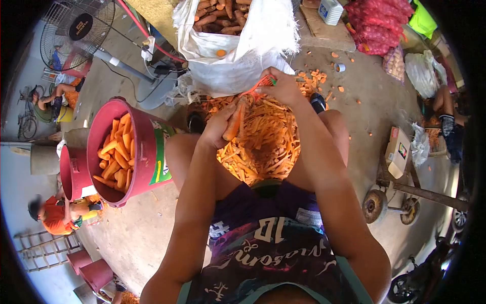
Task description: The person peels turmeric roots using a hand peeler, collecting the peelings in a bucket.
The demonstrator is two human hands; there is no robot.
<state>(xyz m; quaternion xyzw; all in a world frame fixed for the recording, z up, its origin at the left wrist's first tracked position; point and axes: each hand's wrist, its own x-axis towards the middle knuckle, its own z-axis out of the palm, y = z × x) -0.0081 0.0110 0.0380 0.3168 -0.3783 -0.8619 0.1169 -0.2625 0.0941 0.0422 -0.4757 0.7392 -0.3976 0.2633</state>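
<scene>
My left hand is wrapped round a carrot, which points up and away from me over my lap. In my closed right hand is an orange-red peeler with a bit of green near the fingers, close to the carrot's far end. Below both hands, a large heap of carrot peelings lies between my knees. Just past my hands stands a white sack, its mouth open on unpeeled carrots.
To my left stands a red tub of peeled carrots, with a fan beyond it. Peelings litter the floor by the sack. A trolley and red net sacks are on the right. Other people sit around.
</scene>
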